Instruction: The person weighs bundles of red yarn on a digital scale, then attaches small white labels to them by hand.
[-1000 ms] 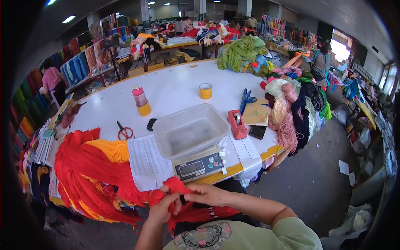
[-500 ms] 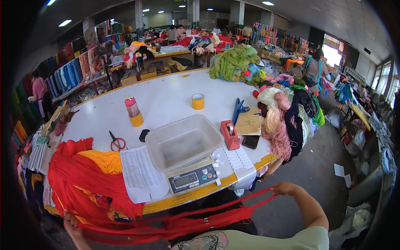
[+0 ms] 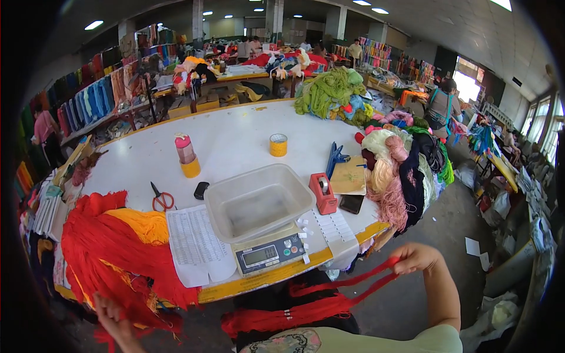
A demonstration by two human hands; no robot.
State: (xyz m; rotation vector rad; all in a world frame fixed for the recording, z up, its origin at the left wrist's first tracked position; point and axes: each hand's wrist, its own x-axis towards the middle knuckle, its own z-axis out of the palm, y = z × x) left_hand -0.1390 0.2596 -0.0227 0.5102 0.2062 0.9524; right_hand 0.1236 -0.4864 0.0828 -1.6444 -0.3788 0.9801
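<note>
A loop of red yarn [image 3: 329,307] hangs from my right hand [image 3: 415,257], whose fingers are closed round its right end. Its bunched left part lies across my lap with a small pale band round it. My left hand [image 3: 113,315] is low at the left, in front of a large heap of red yarn [image 3: 112,253] that spills over the table edge. That hand is blurred, and red strands hang beside and below it; whether it grips any cannot be made out. Orange-yellow yarn [image 3: 144,226] lies among the red heap.
On the white table [image 3: 235,132] stand a grey plastic tub [image 3: 259,203] on a digital scale [image 3: 268,256], a red tape dispenser [image 3: 323,194], scissors [image 3: 162,199], papers [image 3: 197,241] and a bottle [image 3: 185,150]. Mixed yarn [image 3: 394,167] is piled right. Other people work farther off.
The red yarn stretched between my hands has come away from the left side and now hangs from my right hand. My right hand has shifted slightly right.
</note>
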